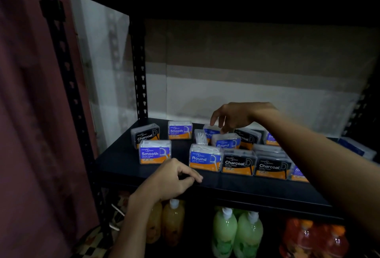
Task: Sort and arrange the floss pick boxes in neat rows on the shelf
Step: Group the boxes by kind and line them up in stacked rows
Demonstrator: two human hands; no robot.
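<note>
head | right hand (pixel 234 116) above Round box (pixel 226 141), fingers spread down

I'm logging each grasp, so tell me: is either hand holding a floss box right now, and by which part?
Neither. The right hand hovers with fingers spread just above a Round box in the back cluster; contact can't be told. The left hand is empty above the shelf edge.

On the lower level stand plastic bottles with white pump caps: two amber-orange bottles (pixel 164 220) at the left, two pale green bottles (pixel 236 232) side by side in the middle, and red-orange bottles (pixel 314 239) with orange caps at the right. A dark red curtain (pixel 30 113) hangs along the left edge. Behind the rack runs a pale wall (pixel 246 84), partly shadowed. A checkered floor (pixel 90 245) shows at bottom left.
</note>
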